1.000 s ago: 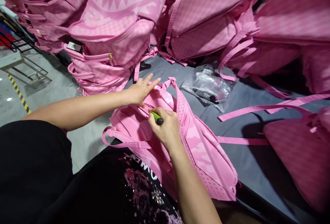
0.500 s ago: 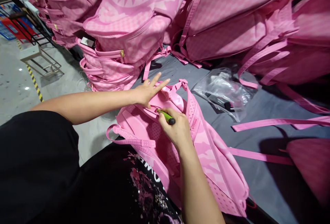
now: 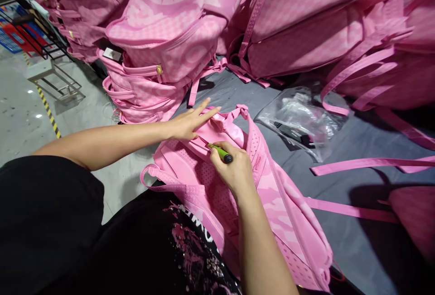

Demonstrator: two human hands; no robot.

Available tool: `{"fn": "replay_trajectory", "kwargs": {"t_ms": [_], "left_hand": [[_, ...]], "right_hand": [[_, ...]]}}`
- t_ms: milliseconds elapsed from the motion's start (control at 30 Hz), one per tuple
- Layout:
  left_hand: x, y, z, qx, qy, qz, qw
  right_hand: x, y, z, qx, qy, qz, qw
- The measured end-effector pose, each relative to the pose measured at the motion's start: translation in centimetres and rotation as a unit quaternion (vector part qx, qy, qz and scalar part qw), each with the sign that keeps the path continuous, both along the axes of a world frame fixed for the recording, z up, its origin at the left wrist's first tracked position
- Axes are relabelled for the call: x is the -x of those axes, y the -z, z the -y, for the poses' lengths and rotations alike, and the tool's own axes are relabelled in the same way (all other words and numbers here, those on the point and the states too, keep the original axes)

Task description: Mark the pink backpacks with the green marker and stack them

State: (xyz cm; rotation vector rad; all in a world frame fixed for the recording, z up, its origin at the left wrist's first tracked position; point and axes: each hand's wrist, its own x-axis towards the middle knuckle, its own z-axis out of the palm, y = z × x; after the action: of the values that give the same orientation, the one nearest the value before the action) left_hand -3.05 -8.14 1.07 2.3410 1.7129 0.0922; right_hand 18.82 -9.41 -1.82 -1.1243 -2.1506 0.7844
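Note:
A pink backpack (image 3: 288, 195) lies with its padded, perforated back and shoulder straps facing up, leaning toward my lap. My left hand (image 3: 190, 123) rests on its upper edge, fingers stretched apart, thumb pressing near a seam. In my right hand (image 3: 236, 163) is a short green pen-like tool with a black end (image 3: 220, 153), gripped between thumb and fingers. Its tip meets the fabric just below the top of the bag, close to my left thumb. What kind of tool it is cannot be made out.
Stacked pink backpacks (image 3: 170, 36) rise behind and to the left, and more bags (image 3: 306, 27) stand at the back right. A clear plastic bag (image 3: 306, 120) lies on the grey table cover (image 3: 343, 186). Loose straps (image 3: 367, 164) stretch across the right. A stool (image 3: 56, 79) stands on the floor.
My left hand has shifted slightly left along the backpack's top edge. The tool in my right hand stays at almost the same spot. The view has moved a little.

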Motion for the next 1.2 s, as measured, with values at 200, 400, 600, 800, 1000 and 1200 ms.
{"fn": "replay_trajectory", "kwargs": {"t_ms": [200,400,600,800,1000,1200], "left_hand": [[-1.5,-1.5,0.7,0.087,-0.158,-0.029,0.983],[-0.9,-2.3,-1.1,0.150,-0.092,-0.074,0.982],[-1.0,-1.7,-1.1,0.109,-0.107,-0.067,0.986],[-1.5,-1.7,-1.3,0.109,-0.115,-0.098,0.983],[-1.5,-1.0,-1.6,0.095,-0.113,-0.101,0.984],[-1.8,-1.0,-1.7,0.097,-0.130,-0.112,0.980]], "right_hand": [[0.1,-0.1,-0.1,0.007,0.000,-0.022,1.000],[0.2,-0.3,-0.2,0.013,0.014,-0.021,1.000],[1.0,-0.6,-0.3,-0.013,-0.006,0.042,0.999],[1.9,0.0,-0.9,-0.001,-0.039,0.046,0.998],[1.4,1.6,-0.8,-0.008,-0.012,-0.018,1.000],[1.6,1.6,-0.5,-0.010,-0.003,-0.027,1.000]]}}
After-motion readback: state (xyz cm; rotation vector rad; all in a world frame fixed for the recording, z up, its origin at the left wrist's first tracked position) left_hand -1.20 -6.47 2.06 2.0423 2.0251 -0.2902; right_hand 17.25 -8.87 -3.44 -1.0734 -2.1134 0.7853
